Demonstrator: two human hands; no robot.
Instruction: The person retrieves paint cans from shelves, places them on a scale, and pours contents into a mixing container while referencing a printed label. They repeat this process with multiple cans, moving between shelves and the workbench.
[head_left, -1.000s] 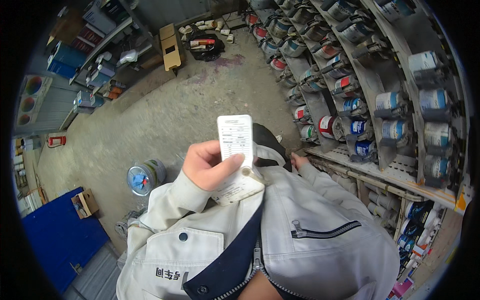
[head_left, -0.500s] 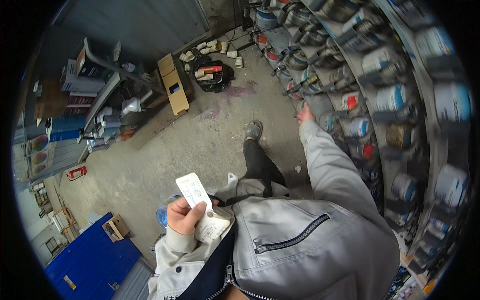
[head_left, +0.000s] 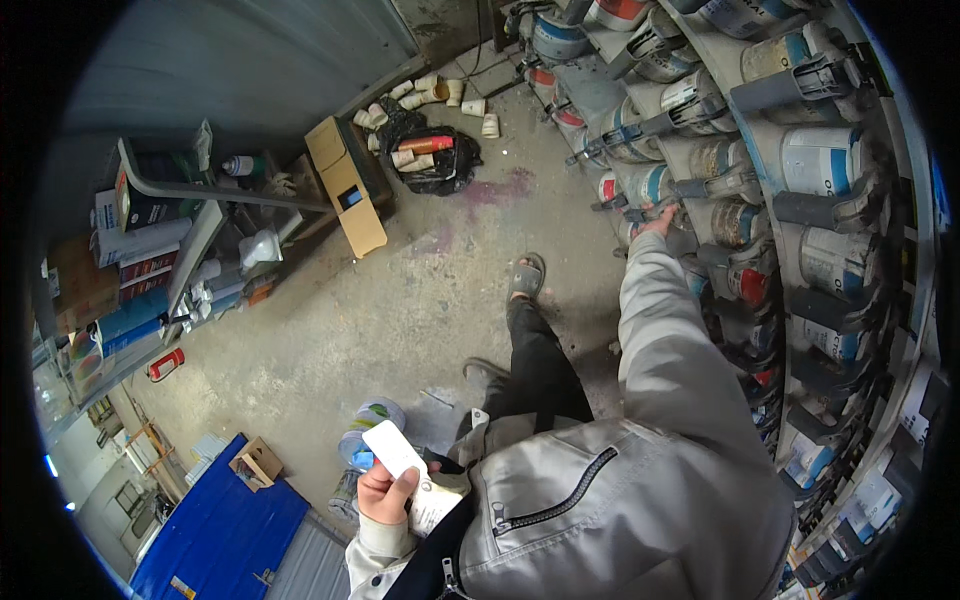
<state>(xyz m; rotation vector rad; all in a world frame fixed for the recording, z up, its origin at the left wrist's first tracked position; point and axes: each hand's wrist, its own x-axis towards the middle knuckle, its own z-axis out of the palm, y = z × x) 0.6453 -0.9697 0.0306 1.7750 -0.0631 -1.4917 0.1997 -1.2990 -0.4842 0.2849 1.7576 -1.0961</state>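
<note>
My left hand (head_left: 386,494) is closed around a bundle of white swatch cards (head_left: 397,450), joined near one end and fanned a little apart. The thumb presses on the front. On the right, my right arm stretches forward to the shelf rack. There, my right hand (head_left: 656,222) has its fingers closed at the dark lid handle (head_left: 637,214) of a paint can. The fingertips are small and partly hidden. Beside it stands another paint can (head_left: 652,184) with a white and blue label.
Shelves of lidded paint cans (head_left: 820,160) line the right side. Ahead lie an open cardboard box (head_left: 345,190), a black bag (head_left: 440,175) and scattered paper cups (head_left: 490,126). Tins (head_left: 375,415) stand near my left hand. A fire extinguisher (head_left: 166,365) is farther left.
My right hand has moved farther along the rack, from beside a shelf gap to a can's handle. My left hand has lowered slightly with the cards. My view has turned, and both feet now show.
</note>
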